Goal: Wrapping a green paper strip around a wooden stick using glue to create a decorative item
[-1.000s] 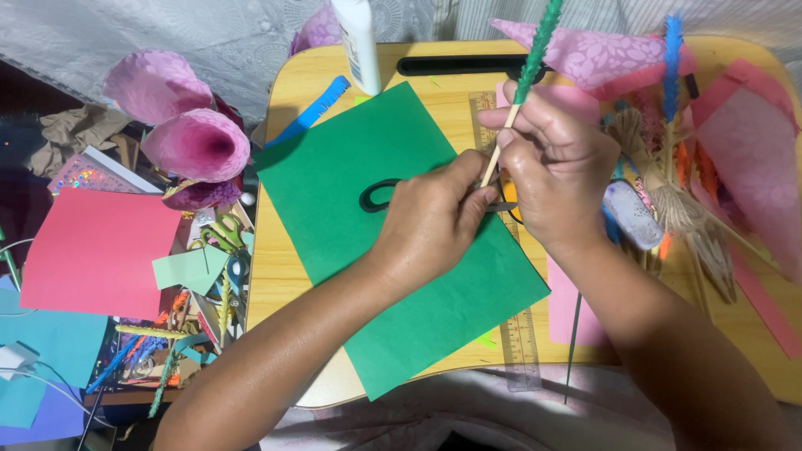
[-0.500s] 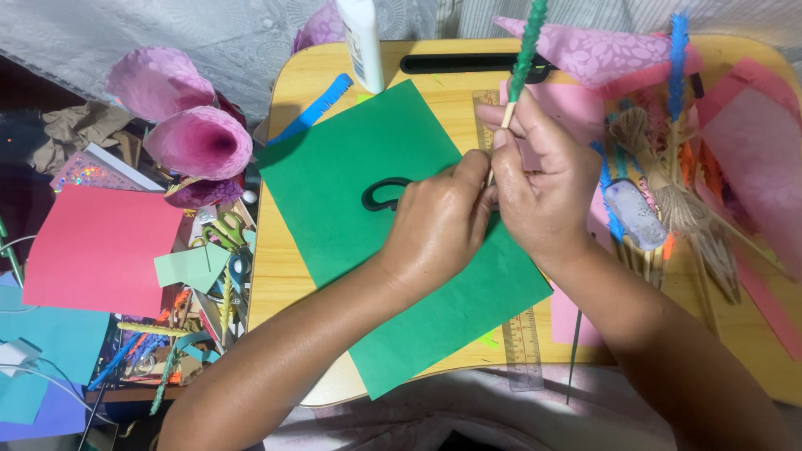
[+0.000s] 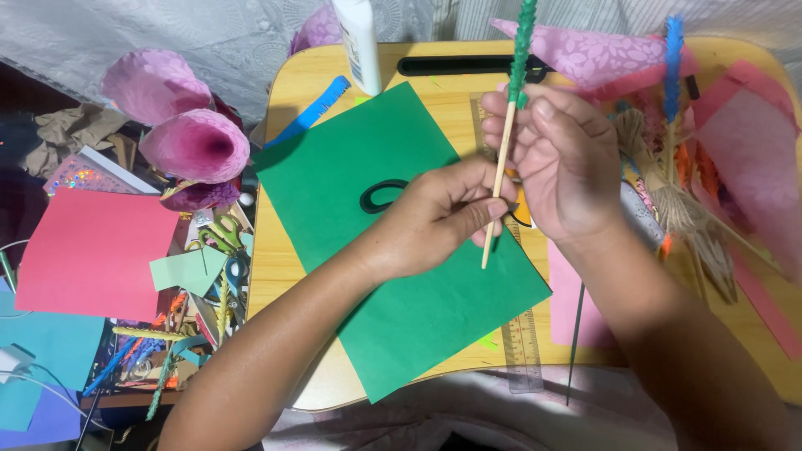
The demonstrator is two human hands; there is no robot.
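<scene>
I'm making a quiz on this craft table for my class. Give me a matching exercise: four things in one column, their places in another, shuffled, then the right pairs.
Things:
1. wooden stick
2. green paper sheet
3. glue bottle
4. red paper sheet

Places:
A. standing at the table's far edge
B. lying off the table, to the left
C. held in both hands
D. flat on the table, under the left hand

Pairs: 1-C, 2-D, 3-A, 4-B

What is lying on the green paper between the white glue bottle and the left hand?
In the head view, the black scissors handle loop lies on the green paper, between the white glue bottle and the left hand.
</scene>
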